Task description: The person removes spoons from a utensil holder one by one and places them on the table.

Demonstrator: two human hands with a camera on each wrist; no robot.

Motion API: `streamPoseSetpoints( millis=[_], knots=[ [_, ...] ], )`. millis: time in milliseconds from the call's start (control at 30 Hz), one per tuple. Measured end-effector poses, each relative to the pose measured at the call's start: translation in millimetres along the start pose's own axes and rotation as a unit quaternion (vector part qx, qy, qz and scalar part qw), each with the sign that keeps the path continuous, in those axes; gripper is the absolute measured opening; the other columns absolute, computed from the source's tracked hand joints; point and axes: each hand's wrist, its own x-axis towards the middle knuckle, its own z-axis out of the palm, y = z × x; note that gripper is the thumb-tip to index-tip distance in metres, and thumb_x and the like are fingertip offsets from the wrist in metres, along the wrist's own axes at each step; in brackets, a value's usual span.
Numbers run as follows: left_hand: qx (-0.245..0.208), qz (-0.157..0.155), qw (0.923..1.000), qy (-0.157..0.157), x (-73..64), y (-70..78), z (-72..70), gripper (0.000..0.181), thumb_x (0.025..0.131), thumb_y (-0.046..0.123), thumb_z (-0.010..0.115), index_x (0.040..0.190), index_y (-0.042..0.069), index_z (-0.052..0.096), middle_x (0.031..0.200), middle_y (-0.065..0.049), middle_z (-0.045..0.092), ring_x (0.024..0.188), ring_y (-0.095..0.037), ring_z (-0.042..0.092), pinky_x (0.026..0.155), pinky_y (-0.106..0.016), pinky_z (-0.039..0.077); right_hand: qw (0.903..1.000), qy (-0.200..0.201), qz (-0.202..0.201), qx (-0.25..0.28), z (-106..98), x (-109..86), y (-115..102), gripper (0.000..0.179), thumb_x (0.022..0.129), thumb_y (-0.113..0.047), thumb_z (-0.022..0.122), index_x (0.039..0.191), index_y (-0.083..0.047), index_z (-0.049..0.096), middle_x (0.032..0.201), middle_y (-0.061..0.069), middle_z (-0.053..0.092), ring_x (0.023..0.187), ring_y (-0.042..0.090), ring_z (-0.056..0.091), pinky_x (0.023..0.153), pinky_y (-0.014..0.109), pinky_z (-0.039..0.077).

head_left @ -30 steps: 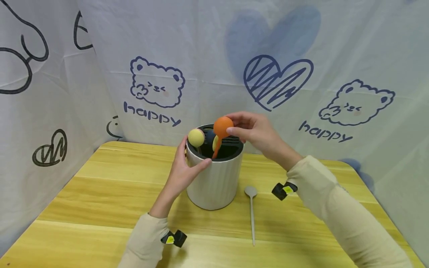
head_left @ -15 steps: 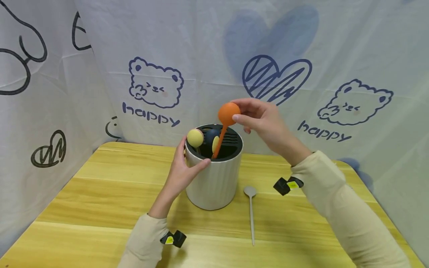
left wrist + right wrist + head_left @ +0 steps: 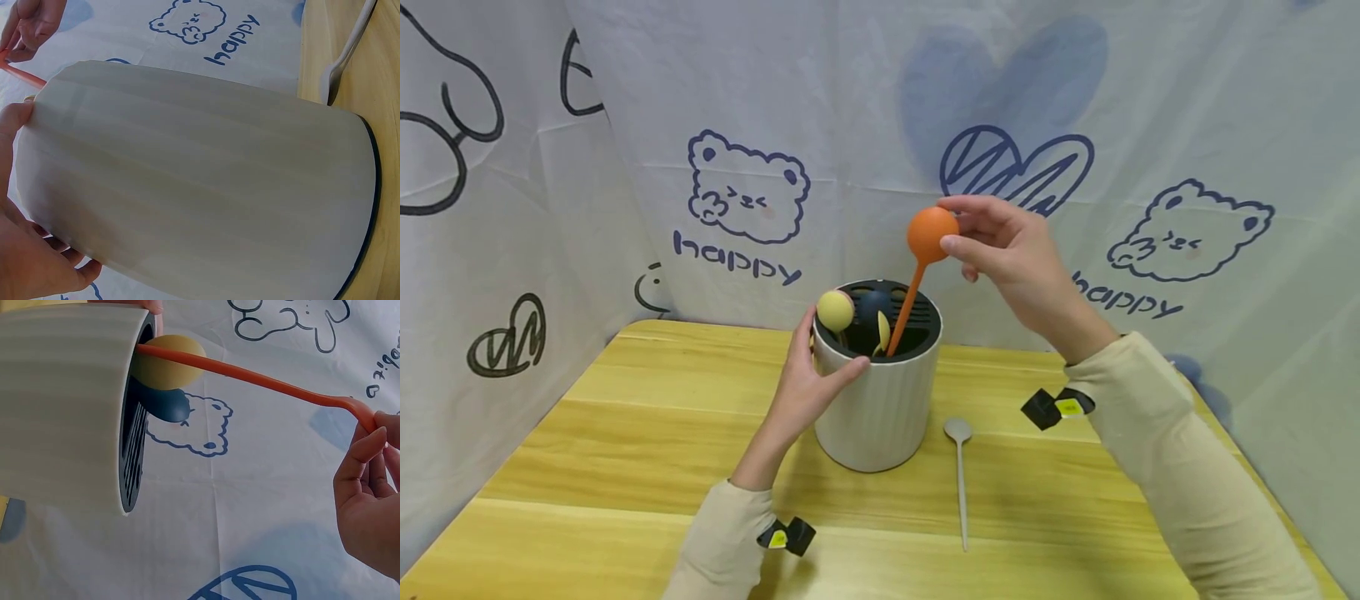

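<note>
My right hand (image 3: 1026,262) pinches an orange spoon (image 3: 933,234) by its round head, above a white ribbed utensil holder (image 3: 872,421). The spoon's thin handle slants down, its lower end still inside the opening, as the right wrist view also shows along the orange handle (image 3: 262,377). Around the holder's left side near the rim, my left hand (image 3: 805,387) grips with thumb in front and fingers on the far side. In the holder stand a yellow round-headed utensil (image 3: 835,310), a dark blue one (image 3: 874,305) and a slim pale yellow piece (image 3: 883,330); their lower ends are hidden.
A grey spoon (image 3: 958,430) lies on the wooden table (image 3: 662,450), just right of the holder. Slots mark the holder's black lid (image 3: 917,310). Behind the table hangs a white cloth (image 3: 865,125) with printed bears and hearts.
My right hand has moved up and to the right with the orange spoon, drawing more of its handle out of the holder. The left hand keeps its place on the holder.
</note>
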Motion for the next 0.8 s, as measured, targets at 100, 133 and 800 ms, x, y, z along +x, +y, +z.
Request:
streamPoseSetpoints(
  millis=[100, 133, 800],
  knots=[
    [-0.002, 0.0, 1.0, 0.003, -0.4, 0.0, -0.1, 0.098, 0.083, 0.034, 0.071, 0.155, 0.007, 0.01, 0.159, -0.014, 0.01, 0.144, -0.032, 0.013, 0.114, -0.05, 0.02, 0.9999, 0.006, -0.001, 0.012, -2.0, 0.1, -1.6, 0.035, 0.089, 0.001, 0.065, 0.124, -0.002, 0.062, 0.106, 0.01, 0.066, 0.078, 0.021, 0.055, 0.058, 0.021, 0.046],
    [-0.003, 0.002, 1.0, 0.003, -0.5, 0.1, -0.1, 0.099, 0.083, 0.034, 0.071, 0.155, 0.007, 0.01, 0.159, -0.014, 0.01, 0.144, -0.032, 0.013, 0.114, -0.05, 0.02, 0.9999, 0.008, -0.002, 0.015, -2.9, 0.1, -2.1, 0.035, 0.089, 0.001, 0.064, 0.124, -0.003, 0.063, 0.106, 0.01, 0.065, 0.078, 0.021, 0.055, 0.058, 0.021, 0.046],
    [-0.005, 0.003, 1.0, 0.005, -0.6, 0.3, 0.8, 0.099, 0.082, 0.035, 0.072, 0.155, 0.01, 0.01, 0.159, -0.012, 0.011, 0.144, -0.03, 0.014, 0.114, -0.048, 0.021, 0.9953, 0.058, -0.004, 0.077, -15.3, -2.7, -16.5, 0.035, 0.09, 0.003, 0.062, 0.123, -0.006, 0.067, 0.112, 0.011, 0.065, 0.076, 0.021, 0.049, 0.059, 0.019, 0.045]
  ],
)
